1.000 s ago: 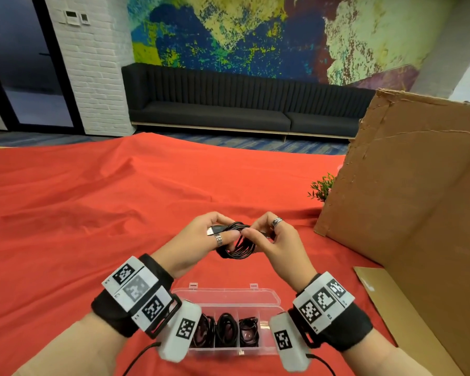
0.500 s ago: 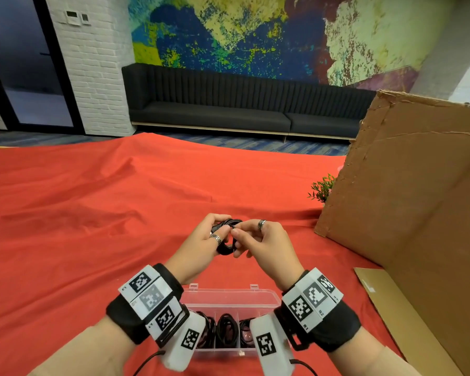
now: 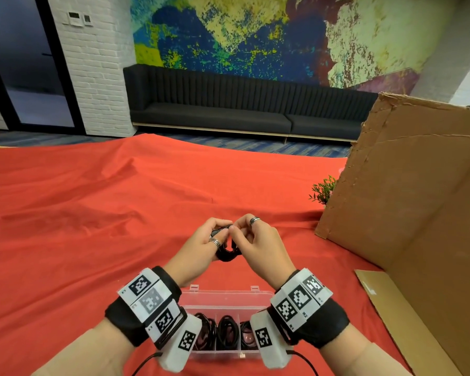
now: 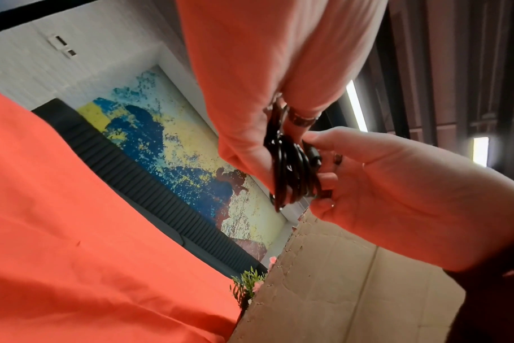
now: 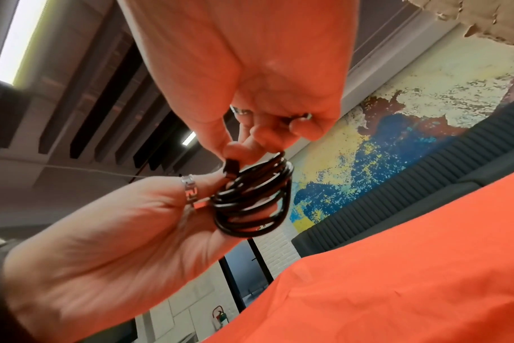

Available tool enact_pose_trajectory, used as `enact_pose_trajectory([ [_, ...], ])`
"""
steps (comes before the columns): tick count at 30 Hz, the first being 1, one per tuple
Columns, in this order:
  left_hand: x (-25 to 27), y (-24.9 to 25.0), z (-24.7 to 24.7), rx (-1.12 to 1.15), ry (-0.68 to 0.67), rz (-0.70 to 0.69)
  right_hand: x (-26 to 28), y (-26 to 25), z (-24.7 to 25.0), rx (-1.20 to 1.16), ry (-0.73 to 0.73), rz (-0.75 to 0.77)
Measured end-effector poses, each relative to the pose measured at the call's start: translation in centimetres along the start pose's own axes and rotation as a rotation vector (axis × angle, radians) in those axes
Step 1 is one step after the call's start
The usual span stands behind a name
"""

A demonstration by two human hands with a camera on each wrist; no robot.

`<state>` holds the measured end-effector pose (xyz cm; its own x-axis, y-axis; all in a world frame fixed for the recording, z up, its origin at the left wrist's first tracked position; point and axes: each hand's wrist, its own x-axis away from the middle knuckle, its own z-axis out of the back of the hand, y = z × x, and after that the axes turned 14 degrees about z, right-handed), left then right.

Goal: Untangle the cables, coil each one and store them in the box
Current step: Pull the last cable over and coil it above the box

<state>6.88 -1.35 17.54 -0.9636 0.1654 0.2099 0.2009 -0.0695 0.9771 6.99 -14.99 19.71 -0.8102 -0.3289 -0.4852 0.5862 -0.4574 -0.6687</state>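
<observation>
Both hands meet above the red cloth at the centre of the head view, the left hand and right hand each pinching one black cable wound into a small coil, fingers curled close around it. The clear box lies at six o'clock — lid open, dark coils in its compartments — with a cardboard sheet at three o'clock.

Thin black cable, wound in tight small coil, held in air above clear plastic compartment box w/ lid open, three black coils inside.
</observation>
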Motion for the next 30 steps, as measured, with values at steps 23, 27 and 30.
enact_pose_trajectory([
  [23, -0.7, -2.3, -1.0, 0.152, -0.249, 0.140, 2.7, 5.6, 1.4, -0.675, -0.237, -0.356],
  [27, -1.7, -5.4, -3.2, -0.027, -0.150, 0.213, 4.6, 7.5, 0.9, -0.272, -0.272, -0.375],
  [30, -2.7, -8.1, -5.0, -0.237, -0.042, 0.181, 6.3, 8.7, 0.4, 0.187, -0.359, -0.231],
])
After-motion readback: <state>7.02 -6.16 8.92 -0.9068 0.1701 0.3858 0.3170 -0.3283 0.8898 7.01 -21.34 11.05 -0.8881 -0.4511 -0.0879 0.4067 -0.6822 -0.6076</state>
